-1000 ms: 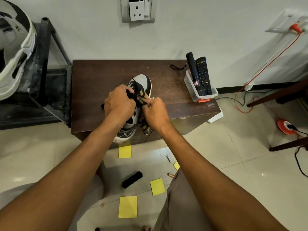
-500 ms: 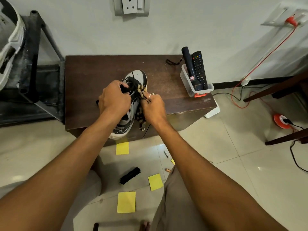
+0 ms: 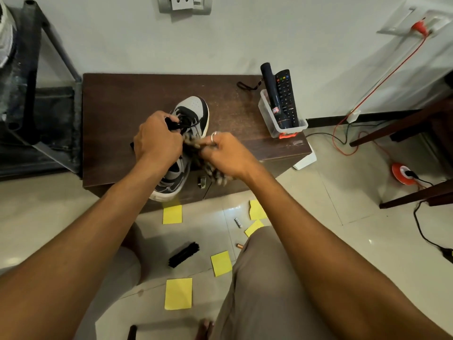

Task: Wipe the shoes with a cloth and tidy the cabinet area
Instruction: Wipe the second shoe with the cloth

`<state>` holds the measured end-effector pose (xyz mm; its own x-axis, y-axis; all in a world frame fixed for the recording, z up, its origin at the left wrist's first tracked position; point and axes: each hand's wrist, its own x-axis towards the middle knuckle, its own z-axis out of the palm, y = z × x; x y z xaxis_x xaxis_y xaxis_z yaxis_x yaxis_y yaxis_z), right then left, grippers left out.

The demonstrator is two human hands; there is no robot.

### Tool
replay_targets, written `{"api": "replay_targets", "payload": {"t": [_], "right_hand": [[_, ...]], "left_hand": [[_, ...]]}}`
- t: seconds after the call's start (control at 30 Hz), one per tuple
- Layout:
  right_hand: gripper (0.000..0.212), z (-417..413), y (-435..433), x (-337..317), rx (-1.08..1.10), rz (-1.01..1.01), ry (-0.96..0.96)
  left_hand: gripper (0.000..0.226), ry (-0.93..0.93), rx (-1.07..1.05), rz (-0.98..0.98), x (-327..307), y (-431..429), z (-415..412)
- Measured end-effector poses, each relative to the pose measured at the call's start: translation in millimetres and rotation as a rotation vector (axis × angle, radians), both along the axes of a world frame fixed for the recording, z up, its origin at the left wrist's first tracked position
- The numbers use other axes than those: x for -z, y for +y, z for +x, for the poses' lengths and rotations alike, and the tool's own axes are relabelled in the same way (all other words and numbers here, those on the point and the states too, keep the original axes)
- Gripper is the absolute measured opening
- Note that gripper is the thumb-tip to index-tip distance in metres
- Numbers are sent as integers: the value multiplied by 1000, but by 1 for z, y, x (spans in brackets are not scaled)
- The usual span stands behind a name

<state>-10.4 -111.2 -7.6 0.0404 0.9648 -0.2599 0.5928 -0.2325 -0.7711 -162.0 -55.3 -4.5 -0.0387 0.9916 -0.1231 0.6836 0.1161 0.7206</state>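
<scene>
Dark wood grain covers the cabinet's surface (image 3: 117, 106), which carries a grey-and-black sneaker (image 3: 193, 106), toe to the wall and heel over the front edge. The left hand (image 3: 157, 143) curls over the sneaker's middle, its grip closed on the black laces. The ringed right hand (image 3: 228, 155), just right of the sneaker, has its grip closed round a striped, fuzzy cloth (image 3: 196, 144) touching the sneaker's side. Further right, a clear plastic tub (image 3: 267, 116) holds a dark tube (image 3: 269, 89), its red-and-white label unreadable, and a black remote (image 3: 285, 94).
</scene>
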Motion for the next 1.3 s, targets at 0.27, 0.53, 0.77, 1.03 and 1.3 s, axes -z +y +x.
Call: {"api": "replay_targets", "payload": {"t": [0.27, 0.53, 0.77, 1.03, 1.3], "right_hand": [[27, -33, 16, 32, 238, 57, -44], [27, -26, -17, 9, 68, -60, 203], [24, -39, 7, 25, 112, 209, -329], [28, -36, 24, 29, 314, 123, -178], [20, -37, -9, 6, 51, -61, 166]], "left_hand": [[25, 0, -10, -5, 3, 4, 0], [27, -10, -12, 11, 1, 0, 0], [25, -9, 9, -28, 1, 6, -4], [23, -23, 1, -36, 2, 6, -4], [25, -8, -35, -41, 4, 7, -1]]}}
